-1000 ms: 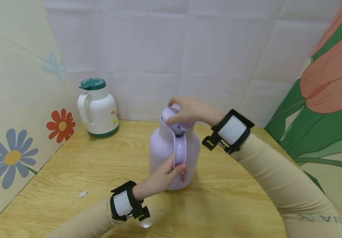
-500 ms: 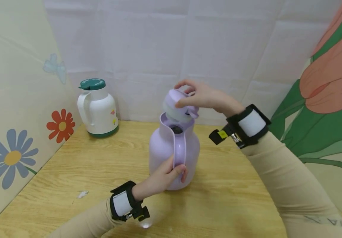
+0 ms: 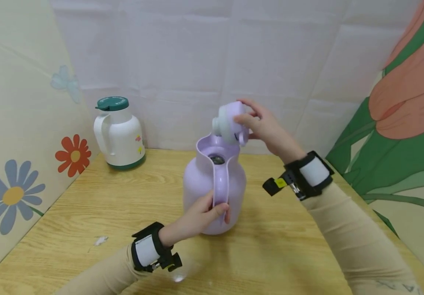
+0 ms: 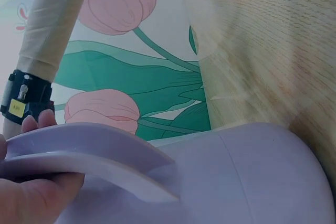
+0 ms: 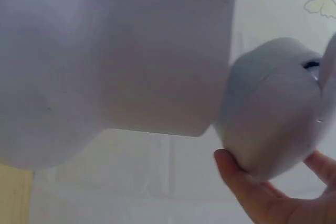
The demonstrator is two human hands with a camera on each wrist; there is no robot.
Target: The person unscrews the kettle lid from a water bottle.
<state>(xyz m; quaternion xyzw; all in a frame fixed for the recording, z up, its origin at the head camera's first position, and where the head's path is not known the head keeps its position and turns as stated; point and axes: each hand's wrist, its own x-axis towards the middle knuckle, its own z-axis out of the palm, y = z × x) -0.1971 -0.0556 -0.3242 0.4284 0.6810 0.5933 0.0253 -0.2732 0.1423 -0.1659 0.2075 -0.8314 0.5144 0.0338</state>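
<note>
A lilac vacuum jug [image 3: 201, 188] stands upright on the table, its round mouth uncovered and a dark opening showing inside the neck. My left hand [image 3: 197, 217] grips the jug's handle [image 3: 221, 184]; in the left wrist view the fingers [image 4: 65, 184] wrap that handle. Just above the rim, toward the right, my right hand [image 3: 267, 127] holds the jug's lid [image 3: 230, 119]. This lid is lilac with a paler threaded-looking plug, tipped on its side with the plug facing left. In the right wrist view the lid [image 5: 273, 108] appears close beside the jug's neck [image 5: 168, 51].
A white jug [image 3: 123, 135] with a green lid and green base stands at the back left of the wooden table [image 3: 153, 196]. A small pale scrap [image 3: 101, 240] lies at the left. White cloth [image 3: 175, 73] hangs behind, with flower-printed sheets on both sides.
My right hand has lifted the lid out of the jug's neck, then tipped it sideways and moved it slightly right. My left hand keeps its grip on the handle.
</note>
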